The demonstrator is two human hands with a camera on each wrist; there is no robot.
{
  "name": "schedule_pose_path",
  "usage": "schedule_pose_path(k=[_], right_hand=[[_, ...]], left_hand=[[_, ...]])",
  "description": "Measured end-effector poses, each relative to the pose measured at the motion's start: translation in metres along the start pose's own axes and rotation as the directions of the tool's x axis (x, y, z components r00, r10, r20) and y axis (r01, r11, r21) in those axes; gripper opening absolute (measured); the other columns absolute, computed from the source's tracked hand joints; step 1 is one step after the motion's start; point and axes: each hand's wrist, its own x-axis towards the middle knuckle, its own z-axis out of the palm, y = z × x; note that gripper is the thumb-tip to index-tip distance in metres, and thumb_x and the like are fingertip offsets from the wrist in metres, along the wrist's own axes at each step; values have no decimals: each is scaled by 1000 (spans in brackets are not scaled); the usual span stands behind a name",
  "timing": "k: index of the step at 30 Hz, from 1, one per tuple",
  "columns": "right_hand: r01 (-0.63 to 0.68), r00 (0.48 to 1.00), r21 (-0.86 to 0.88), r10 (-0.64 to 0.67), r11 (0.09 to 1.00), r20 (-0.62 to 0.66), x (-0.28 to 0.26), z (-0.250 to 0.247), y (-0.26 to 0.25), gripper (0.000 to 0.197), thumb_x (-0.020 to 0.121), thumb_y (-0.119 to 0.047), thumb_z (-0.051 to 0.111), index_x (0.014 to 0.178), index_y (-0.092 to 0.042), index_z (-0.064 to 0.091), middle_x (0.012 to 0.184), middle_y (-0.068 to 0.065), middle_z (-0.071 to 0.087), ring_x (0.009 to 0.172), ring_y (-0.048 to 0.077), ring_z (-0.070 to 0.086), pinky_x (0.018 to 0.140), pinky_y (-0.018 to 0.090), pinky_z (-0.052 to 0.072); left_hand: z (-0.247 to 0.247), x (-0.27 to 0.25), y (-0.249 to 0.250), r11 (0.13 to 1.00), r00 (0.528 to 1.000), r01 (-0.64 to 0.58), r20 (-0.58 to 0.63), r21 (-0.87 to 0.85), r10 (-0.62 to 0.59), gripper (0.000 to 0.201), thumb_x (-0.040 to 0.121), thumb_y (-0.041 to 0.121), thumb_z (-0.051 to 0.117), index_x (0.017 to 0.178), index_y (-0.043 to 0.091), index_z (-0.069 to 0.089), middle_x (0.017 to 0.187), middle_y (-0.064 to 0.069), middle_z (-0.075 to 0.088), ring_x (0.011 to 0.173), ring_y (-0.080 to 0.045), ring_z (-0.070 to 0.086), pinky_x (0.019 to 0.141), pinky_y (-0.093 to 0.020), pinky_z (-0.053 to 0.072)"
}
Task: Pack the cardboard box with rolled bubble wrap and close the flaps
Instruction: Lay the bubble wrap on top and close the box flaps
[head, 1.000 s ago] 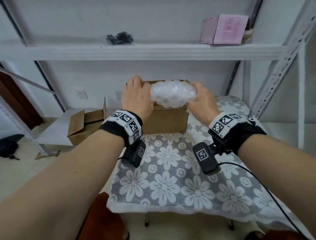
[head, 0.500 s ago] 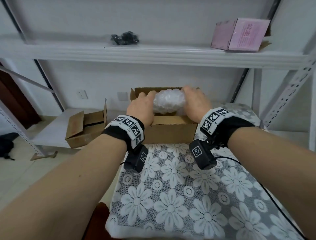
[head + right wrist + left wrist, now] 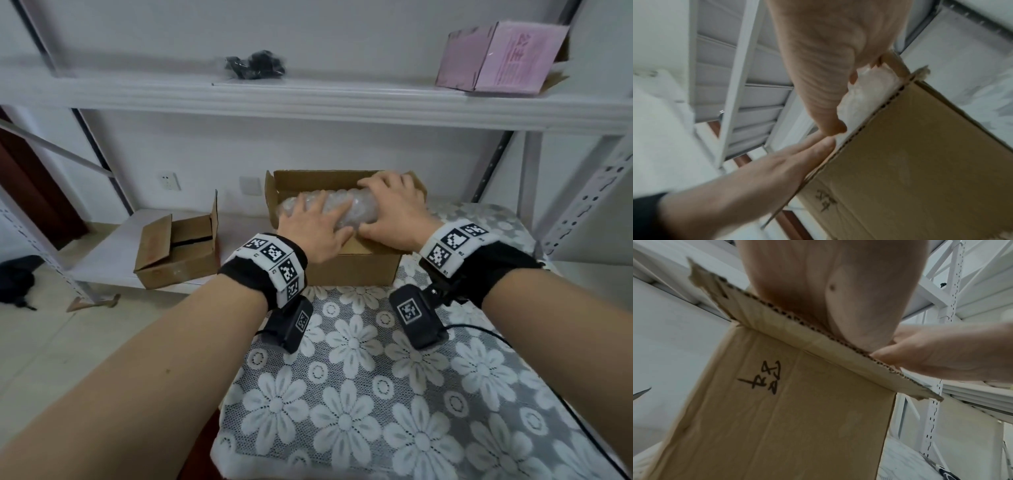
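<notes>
An open brown cardboard box [image 3: 352, 270] stands at the far end of the table, its flaps up. The clear bubble wrap roll [image 3: 349, 209] lies lengthwise inside it, its top near the rim. My left hand [image 3: 313, 226] rests flat on the roll's left half, fingers spread and straight. My right hand [image 3: 394, 209] curls over the right half, thumb on the near side. In the right wrist view the right hand's [image 3: 828, 56] thumb and fingers pinch the bubble wrap [image 3: 865, 92] at the box's [image 3: 920, 162] edge. The left wrist view shows only my palm [image 3: 818, 288] over the box's [image 3: 787, 418] near flap.
A floral lace cloth covers the table [image 3: 359, 394]. A second open cardboard box [image 3: 178, 253] sits on a low shelf to the left. On the upper shelf are a pink box [image 3: 500, 58] and a black bundle [image 3: 255, 65]. Shelf uprights [image 3: 582, 205] stand close on the right.
Both hands lowered the roll from above the box down into it. My left hand shifted from gripping the roll's end to lying flat on top.
</notes>
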Motion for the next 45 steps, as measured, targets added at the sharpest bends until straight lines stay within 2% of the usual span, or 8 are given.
schedule_pose_path(k=[4,10,18,25,32,38,42,45], right_hand=[[1,966,-167,-44,986,-254,-19,0,-6,34,86,-25,53,117,-13,62,122,9,49,116,27,40,99,38,33],[-45,999,19,45,999,-19,-21,11,-8,54,89,-1,43,142,-9,35,140,19,38,131,31,31,107,40,33],[-154,974,144,126,978,189,2,14,-17,58,95,-10,43,149,-11,21,143,20,44,127,35,46,106,44,39],[-224,924,150,160,963,349,18,14,-14,61,96,-21,42,151,-15,16,150,17,35,136,35,36,109,39,33],[-203,932,140,147,969,333,13,18,-9,56,96,-21,40,148,-13,22,151,19,31,136,33,36,109,40,33],[-118,986,-57,124,991,113,9,21,-13,32,98,-23,41,122,-6,56,134,16,39,122,30,36,104,39,33],[-94,981,76,79,993,177,14,19,-17,31,98,-14,41,122,1,54,130,18,54,120,30,51,103,37,37],[-200,950,174,147,964,274,22,17,-15,44,95,-16,44,137,-4,37,133,17,51,121,32,50,93,37,43]], left_hand=[[-1,4,7,998,998,51,38,48,-53,60,95,60,20,150,40,9,160,-12,1,144,-45,3,116,-57,7],[-2,3,7,996,994,71,75,60,-75,60,95,61,19,150,39,10,160,-13,-5,143,-47,-1,117,-56,4],[-2,10,5,998,993,59,99,15,-60,60,96,61,14,151,37,10,160,-13,-8,147,-32,-9,118,-52,-2],[1,15,2,995,991,84,111,-48,-78,58,96,60,18,150,39,14,161,-10,-3,147,-33,-5,117,-55,5],[0,11,7,997,990,75,124,-10,-74,58,96,59,19,148,34,25,160,-12,5,146,-37,4,116,-57,10],[5,9,9,999,999,-38,13,13,38,55,99,48,18,146,22,30,160,-9,-9,147,-27,-11,118,-51,-2],[6,14,7,998,999,-23,29,-62,24,58,100,47,19,152,25,9,161,-5,-2,148,-27,-7,119,-51,1],[7,17,9,999,997,-5,71,-44,8,57,99,49,16,151,34,-2,161,-2,-4,147,-30,-7,117,-55,3]])
